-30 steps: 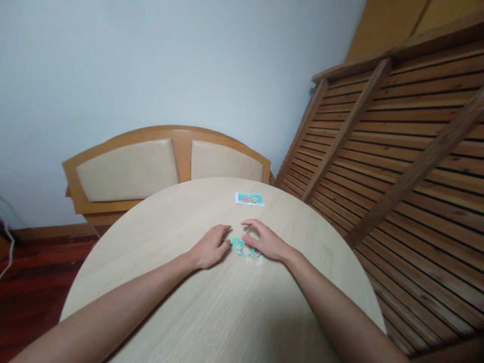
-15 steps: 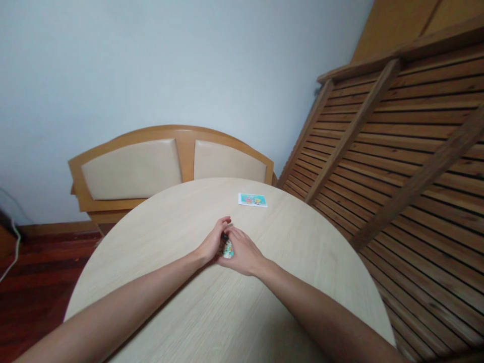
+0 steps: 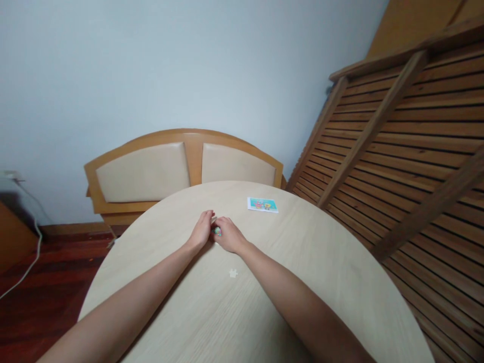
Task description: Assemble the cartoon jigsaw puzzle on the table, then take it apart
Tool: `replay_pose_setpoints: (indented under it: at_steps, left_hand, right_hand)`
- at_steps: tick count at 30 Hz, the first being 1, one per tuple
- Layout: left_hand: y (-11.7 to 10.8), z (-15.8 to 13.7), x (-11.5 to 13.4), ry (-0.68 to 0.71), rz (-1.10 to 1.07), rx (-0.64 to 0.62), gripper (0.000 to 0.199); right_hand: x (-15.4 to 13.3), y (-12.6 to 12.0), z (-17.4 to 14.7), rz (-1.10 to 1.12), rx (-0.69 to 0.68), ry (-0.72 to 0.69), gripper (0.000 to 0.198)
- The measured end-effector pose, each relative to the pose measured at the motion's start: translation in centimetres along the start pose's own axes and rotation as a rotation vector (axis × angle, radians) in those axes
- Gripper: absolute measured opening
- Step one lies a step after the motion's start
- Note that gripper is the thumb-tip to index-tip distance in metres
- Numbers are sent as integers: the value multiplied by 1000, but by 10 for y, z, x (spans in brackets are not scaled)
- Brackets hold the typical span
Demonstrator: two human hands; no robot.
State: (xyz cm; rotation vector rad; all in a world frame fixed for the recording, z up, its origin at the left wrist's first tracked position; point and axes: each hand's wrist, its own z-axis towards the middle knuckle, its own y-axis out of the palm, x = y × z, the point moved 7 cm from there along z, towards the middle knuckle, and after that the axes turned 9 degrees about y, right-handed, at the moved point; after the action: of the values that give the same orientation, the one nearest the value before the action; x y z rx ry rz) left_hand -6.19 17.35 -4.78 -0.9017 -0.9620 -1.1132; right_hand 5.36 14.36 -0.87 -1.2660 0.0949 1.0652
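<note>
My left hand (image 3: 202,230) and my right hand (image 3: 229,235) meet over the middle of the round table, cupped together with fingers curled. Between them shows a small cluster of colourful jigsaw puzzle pieces (image 3: 218,231), mostly hidden by the fingers and palms. A single pale puzzle piece (image 3: 233,273) lies on the tabletop nearer to me, beside my right forearm and apart from both hands. Beyond the right hand lies a flat picture card (image 3: 262,204) with cartoon figures on turquoise.
The light wood round table (image 3: 181,312) fills the front. Behind it stands a headboard (image 3: 194,156) with cream panels against the wall. A large slatted wooden frame (image 3: 378,146) leans at the right. A white cable (image 3: 36,252) hangs at the left above the red-brown floor.
My cupped hands have moved farther from me across the table and closed more around the pieces. One pale puzzle piece now shows loose on the table. The view has shifted slightly.
</note>
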Motion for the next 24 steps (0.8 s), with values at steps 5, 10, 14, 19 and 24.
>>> replay_pose_setpoints:
  at_steps: [5, 10, 14, 19, 24]
  left_hand:
    - [2, -6, 13, 109, 132, -155, 54]
    - [20, -20, 26, 174, 243, -349, 58]
    - [28, -27, 29, 194, 290, -442, 63]
    - [28, -28, 29, 169, 287, -453, 67]
    - [24, -24, 27, 139, 195, -412, 70]
  right_hand:
    - [9, -22, -6, 395, 121, 16, 17]
    - [12, -31, -38, 546, 68, 149, 27]
    - [8, -36, -63, 671, 31, 189, 39]
    - [-1, -42, -98, 175, -76, 221, 99]
    - [-1, -31, -105, -136, -247, 298, 122]
